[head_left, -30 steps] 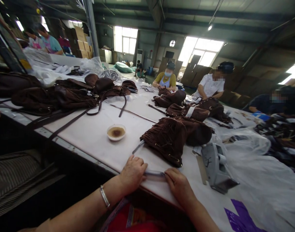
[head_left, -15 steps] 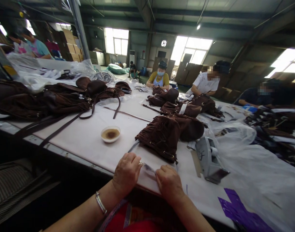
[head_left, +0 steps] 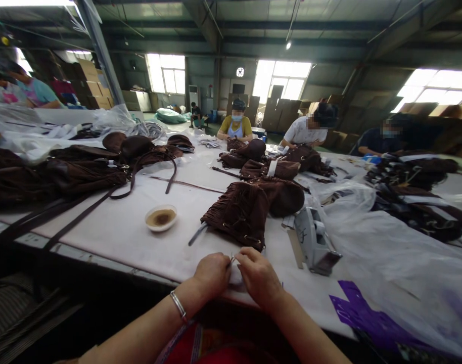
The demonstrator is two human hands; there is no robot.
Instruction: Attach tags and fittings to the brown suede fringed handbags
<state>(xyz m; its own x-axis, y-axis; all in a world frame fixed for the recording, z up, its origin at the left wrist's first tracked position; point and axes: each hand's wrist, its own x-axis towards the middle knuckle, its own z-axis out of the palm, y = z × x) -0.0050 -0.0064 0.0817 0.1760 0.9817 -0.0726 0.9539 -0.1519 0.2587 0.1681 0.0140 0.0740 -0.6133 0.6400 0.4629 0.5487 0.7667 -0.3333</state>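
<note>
Both hands have drawn together: half a second ago a strip stretched across a gap between them, and now their fingertips nearly meet over a small thin piece. It sits at the bench's near edge, mostly hidden by fingers, too small to identify. The left hand is curled with its thumb side pinching the piece; the right hand appears to nip it between thumb and forefinger.

Handling looks to be midway: the piece is neither laid down nor visibly joined to anything, and how much remains cannot be told.

Just beyond, at twelve o'clock, a fringed brown bag lies on the bench, touched by neither hand, a grey strip poking from its left side. A shallow dish with brownish contents is at ten o'clock, a tape dispenser near three, purple plastic towards four. Farther out, more brown bags are heaped at ten o'clock, and a co-worker in a yellow top is at twelve.
</note>
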